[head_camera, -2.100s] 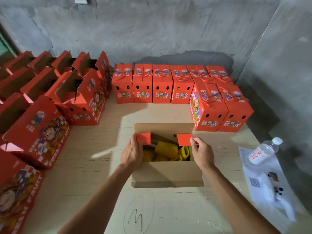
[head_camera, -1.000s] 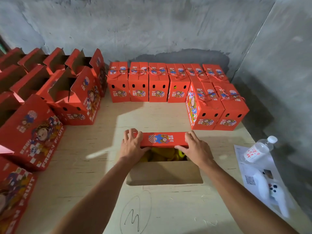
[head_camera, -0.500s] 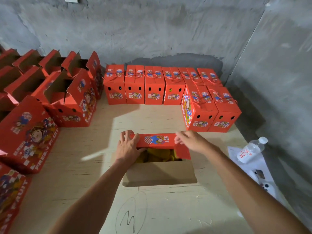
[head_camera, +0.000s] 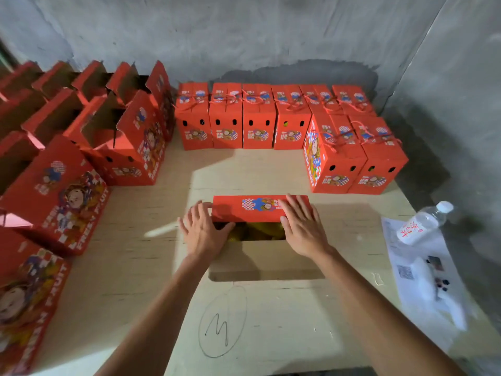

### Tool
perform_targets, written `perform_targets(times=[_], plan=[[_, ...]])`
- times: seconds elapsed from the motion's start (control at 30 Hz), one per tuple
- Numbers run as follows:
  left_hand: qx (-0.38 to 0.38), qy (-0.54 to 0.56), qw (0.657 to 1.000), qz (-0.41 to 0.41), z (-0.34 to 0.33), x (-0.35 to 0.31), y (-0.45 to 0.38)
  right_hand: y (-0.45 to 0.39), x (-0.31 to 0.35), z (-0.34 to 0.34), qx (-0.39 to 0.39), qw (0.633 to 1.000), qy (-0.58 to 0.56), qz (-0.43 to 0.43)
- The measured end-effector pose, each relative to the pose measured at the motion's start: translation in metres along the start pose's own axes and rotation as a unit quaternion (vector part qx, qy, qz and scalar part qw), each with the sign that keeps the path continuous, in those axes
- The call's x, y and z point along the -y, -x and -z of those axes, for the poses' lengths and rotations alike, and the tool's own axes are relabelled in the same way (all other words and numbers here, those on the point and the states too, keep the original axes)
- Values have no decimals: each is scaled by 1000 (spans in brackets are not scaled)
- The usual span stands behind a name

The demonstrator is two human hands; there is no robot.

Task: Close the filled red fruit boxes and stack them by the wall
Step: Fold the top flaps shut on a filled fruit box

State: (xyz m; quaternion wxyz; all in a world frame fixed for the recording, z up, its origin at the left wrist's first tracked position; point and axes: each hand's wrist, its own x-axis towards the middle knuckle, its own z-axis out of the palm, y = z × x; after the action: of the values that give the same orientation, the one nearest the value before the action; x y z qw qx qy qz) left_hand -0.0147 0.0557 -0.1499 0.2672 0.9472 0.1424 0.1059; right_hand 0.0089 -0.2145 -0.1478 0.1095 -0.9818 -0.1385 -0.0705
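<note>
The box (head_camera: 267, 256) sits at the middle of the tabletop (head_camera: 151, 267), its long axis running left to right and its open top facing up. Its far red flap (head_camera: 252, 208) is folded toward the person over the opening; the near brown flap still stands, and yellow fruit (head_camera: 254, 232) shows in the gap between them.

The left hand (head_camera: 202, 230) lies flat with spread fingers at the flap's left end and the box's left edge. The right hand (head_camera: 302, 226) presses flat, fingers straight, on the flap's right part.

Closed boxes (head_camera: 242, 123) stand in a row against the wall (head_camera: 244, 36), and two more (head_camera: 355, 156) stand in front of that row's right end, just beyond the box. Open boxes (head_camera: 89, 137) crowd the left side. At the right lie a bottle (head_camera: 423, 223) and papers (head_camera: 417, 272), apart from the hands.
</note>
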Motion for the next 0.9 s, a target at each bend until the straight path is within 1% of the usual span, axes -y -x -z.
perform_targets(times=[0.03,0.07,0.1,0.13,0.17,0.2,0.23,0.3,0.33,0.37,0.4,0.47,0.5,0.57,0.7,0.9], plan=[[-5,36,996,82,0,8,6,-1,-1,-1,-6,1000,-4,2],[1,83,982,170,1,14,10,-1,-1,-3,-9,1000,-7,2],[13,137,962,238,3,20,13,-1,-2,-4,-9,1000,-11,2],[23,201,943,266,4,26,16,-1,-2,-5,-9,1000,-16,2],[14,261,931,254,5,29,19,-1,-3,-5,-9,1000,-20,3],[-15,301,927,224,7,29,22,-1,-3,-6,-9,1000,-24,4],[-58,312,931,179,12,27,26,0,-4,-6,-7,1000,-28,5],[-125,263,956,43,20,19,27,1,-3,-6,-11,999,-33,6],[-127,232,964,-34,22,15,26,1,-4,-7,-17,999,-35,6],[-103,210,967,-106,23,10,24,1,-4,-7,-19,999,-37,6],[-62,194,964,-169,21,7,24,1,-5,-7,-19,999,-40,7],[1,138,958,-251,11,5,31,1,-5,-8,-17,999,-45,8],[16,121,955,-269,6,6,35,1,-4,-8,-16,999,-45,9],[24,134,950,-280,-2,12,41,1,-5,-8,-18,998,-59,12],[23,116,953,-281,-6,18,35,1,-12,-4,-13,989,-149,5],[10,107,958,-267,-11,20,39,19,-20,-7,-41,990,-122,56]])
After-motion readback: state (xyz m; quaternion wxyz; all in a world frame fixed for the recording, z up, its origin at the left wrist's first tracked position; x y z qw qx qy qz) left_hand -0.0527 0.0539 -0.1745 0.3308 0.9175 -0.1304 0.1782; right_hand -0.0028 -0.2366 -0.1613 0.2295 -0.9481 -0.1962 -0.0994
